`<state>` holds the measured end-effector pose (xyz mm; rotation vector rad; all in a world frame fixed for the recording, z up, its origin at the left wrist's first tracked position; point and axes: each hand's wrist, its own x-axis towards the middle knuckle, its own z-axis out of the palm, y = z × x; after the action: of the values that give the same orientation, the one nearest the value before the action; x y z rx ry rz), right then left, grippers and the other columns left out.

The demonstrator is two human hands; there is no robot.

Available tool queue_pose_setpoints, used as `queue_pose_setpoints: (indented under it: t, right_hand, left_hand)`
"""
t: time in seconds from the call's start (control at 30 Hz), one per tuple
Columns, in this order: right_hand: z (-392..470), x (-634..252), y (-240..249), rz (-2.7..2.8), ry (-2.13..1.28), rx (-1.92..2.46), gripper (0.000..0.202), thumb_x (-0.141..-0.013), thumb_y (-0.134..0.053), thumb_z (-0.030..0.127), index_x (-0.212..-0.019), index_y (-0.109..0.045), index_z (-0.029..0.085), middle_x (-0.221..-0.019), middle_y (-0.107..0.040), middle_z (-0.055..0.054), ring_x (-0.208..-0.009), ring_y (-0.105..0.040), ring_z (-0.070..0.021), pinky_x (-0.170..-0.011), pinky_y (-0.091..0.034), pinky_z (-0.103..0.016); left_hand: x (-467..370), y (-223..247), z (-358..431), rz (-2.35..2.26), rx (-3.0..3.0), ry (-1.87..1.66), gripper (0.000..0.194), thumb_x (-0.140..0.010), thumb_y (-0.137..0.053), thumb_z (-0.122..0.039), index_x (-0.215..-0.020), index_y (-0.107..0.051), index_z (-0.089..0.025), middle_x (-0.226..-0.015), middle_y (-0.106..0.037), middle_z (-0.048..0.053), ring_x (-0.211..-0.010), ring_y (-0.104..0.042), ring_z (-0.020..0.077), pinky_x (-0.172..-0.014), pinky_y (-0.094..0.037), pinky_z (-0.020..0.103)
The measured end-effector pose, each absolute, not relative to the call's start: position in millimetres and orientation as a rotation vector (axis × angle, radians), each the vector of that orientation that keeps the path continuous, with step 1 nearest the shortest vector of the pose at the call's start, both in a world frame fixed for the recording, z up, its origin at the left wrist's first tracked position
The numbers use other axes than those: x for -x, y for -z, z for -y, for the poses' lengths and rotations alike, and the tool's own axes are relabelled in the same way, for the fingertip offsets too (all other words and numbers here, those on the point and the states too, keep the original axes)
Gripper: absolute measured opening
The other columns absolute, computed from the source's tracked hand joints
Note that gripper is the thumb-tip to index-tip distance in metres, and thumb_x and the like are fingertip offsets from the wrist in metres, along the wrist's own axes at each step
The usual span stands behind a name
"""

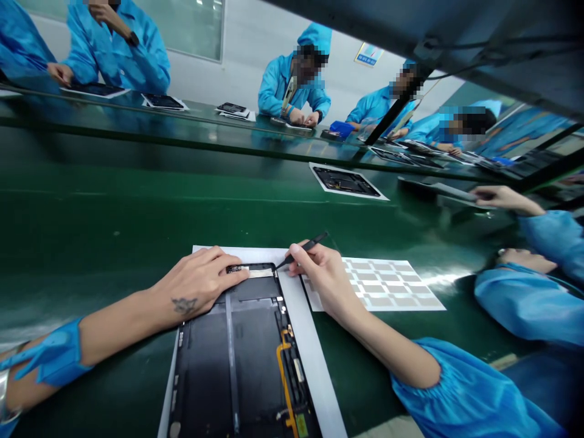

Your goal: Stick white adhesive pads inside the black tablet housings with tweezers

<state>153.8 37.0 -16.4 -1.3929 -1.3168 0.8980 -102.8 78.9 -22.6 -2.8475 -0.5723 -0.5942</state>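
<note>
An opened tablet housing [255, 340], black inside with an orange flex cable [283, 377] along its right side, lies on a white sheet [314, 365] in front of me. My left hand [196, 283] rests over its upper left corner, fingers stretched out. The thumb and fingertips touch a pale strip [260, 273] near the top edge. My right hand [326, 277] grips slim black tweezers [308, 244], their tip at the housing's upper right corner, by the strip's end. Beneath and beside the right hand is a sheet of grey rectangular stickers [392, 284].
Another open tablet housing [349, 182] lies on white paper farther up the green table [114, 225]. At right, a neighbour's hand [508, 199] holds a flat dark panel [451, 191]. Several blue-clothed people sit across a raised ledge holding tablet parts. A dark shelf [456, 36] overhangs the upper right.
</note>
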Motion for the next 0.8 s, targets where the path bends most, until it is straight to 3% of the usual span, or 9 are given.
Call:
queue_pose_setpoints:
  t: [0.8]
  right_hand:
    - [-37.8, -152.5, 12.8, 1.470, -0.758, 1.436, 0.042, -0.090, -0.058, 0.054, -0.070, -0.063, 0.018, -0.062, -0.066, -0.003, -0.064, -0.065, -0.0193, -0.067, -0.048, -0.029]
  left_hand:
    - [104.4, 16.8, -78.1, 0.583, 2.857, 0.408, 0.042, -0.092, -0.043, -0.004, -0.127, -0.058, -0.022, -0.118, -0.064, 0.009, -0.101, -0.057, 0.0236, -0.080, -0.053, 0.036]
